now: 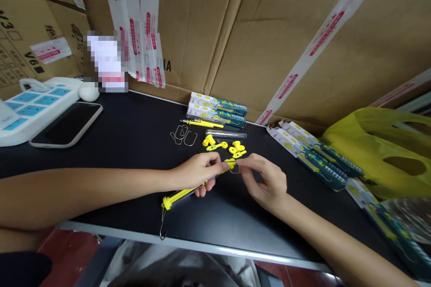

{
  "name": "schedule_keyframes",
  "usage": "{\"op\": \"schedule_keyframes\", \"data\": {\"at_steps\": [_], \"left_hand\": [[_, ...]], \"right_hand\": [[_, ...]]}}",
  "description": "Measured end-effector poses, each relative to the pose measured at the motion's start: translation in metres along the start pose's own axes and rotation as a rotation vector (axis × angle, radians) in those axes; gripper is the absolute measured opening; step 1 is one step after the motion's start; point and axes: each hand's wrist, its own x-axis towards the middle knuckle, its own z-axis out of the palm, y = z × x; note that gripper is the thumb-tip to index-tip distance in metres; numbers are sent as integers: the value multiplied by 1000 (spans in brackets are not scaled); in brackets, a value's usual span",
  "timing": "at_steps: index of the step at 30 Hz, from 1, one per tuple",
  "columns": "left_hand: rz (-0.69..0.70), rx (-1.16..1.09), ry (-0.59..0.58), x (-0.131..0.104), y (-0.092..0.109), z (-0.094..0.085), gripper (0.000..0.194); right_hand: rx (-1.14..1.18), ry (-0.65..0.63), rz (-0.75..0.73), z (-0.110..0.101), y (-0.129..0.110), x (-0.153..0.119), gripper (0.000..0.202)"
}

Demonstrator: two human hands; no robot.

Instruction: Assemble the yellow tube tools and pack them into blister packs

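Note:
My left hand (202,172) is wrapped round a yellow and clear tube tool (182,196), which slants across the black table. A metal hook (163,226) hangs from its lower left end. At its upper right end, by my left thumb, is a yellow cap (230,163). My right hand (264,179) pinches a thin metal wire piece (235,171) at that cap. Just beyond my hands lie small yellow parts (215,145), a clear tube (226,134), bent metal wires (183,135) and a yellow stick (204,123).
Packaged items (217,110) sit against the cardboard (202,31) at the back, with more packs (313,152) on the right beside a yellow plastic bag (380,148). A phone (67,125) and a white power strip (40,103) are at the left. The table's edge (188,246) is near me.

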Motion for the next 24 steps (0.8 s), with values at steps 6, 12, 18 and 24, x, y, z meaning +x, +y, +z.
{"op": "schedule_keyframes", "data": {"at_steps": [6,12,18,24], "left_hand": [[2,-10,17,-2,3,2,42],[13,-76,46,-3,3,4,37],[50,-159,80,-4,3,3,31],[91,-214,80,-5,3,2,30]], "right_hand": [[11,-15,91,7,-5,-3,26],[149,46,290,18,-11,-7,38],[492,49,673,19,-15,4,39],[825,33,865,20,-14,7,30]]}}
